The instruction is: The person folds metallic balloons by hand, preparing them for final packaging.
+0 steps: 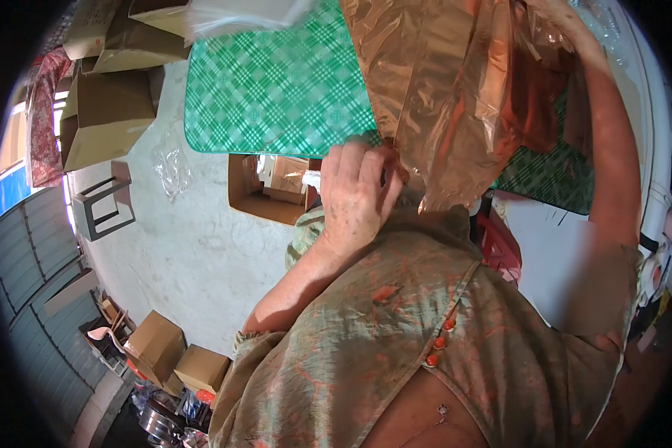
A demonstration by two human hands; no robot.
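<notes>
A large sheet of shiny copper-coloured plastic film (440, 89) spreads over a table with a green plaid cover (276, 97). My left hand (355, 183) is closed at the film's lower left corner, by the table's front edge, with its fingers curled in a pinch. On the right my arm reaches up along the film, and my right hand (556, 15) is at the top edge of the view, its fingers out of sight. Crumpled reddish-brown film (537, 112) bunches up between the sheet and my right arm.
An open cardboard box (269, 205) stands below the table edge. More open boxes (108, 112) are at the upper left, with a grey metal frame (104, 201) under them. Clear plastic (172, 172) lies on the floor. Closed cartons (157, 347) sit lower left.
</notes>
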